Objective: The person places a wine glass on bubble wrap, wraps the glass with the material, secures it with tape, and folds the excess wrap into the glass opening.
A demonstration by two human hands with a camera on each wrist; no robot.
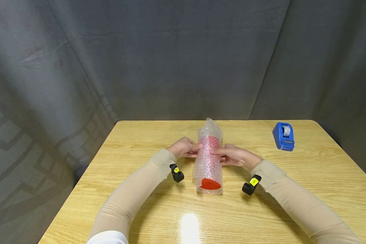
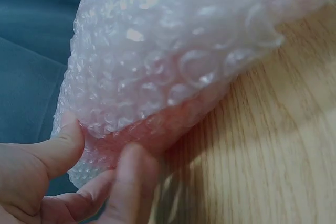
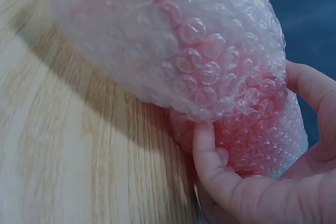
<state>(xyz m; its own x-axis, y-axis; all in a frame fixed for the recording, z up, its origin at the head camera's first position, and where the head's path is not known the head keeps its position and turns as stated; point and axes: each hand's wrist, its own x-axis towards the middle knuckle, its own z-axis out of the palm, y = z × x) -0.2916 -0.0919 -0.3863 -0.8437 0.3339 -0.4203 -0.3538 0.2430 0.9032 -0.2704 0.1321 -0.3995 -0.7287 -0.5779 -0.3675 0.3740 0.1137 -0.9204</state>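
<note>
Wore snug beige fabric sleeves [image 1: 143, 191] at the bottom of the head view, with small black, yellow-labelled wrist mounts [image 1: 177, 175]. Gripped a red, round-ended object [image 1: 210, 184] rolled in clear bubble wrap [image 1: 209, 165] from both sides: held at its left edge with the bent fingers of the left hand [image 1: 184, 147], clasped between thumb and fingers at the right with the right hand [image 1: 235, 156]. Had it lengthwise mid-table, on light wood-grain tabletop [image 1: 158, 217], red end nearest. Had a blue plastic tape dispenser [image 1: 281, 141] well apart, far right.
</note>
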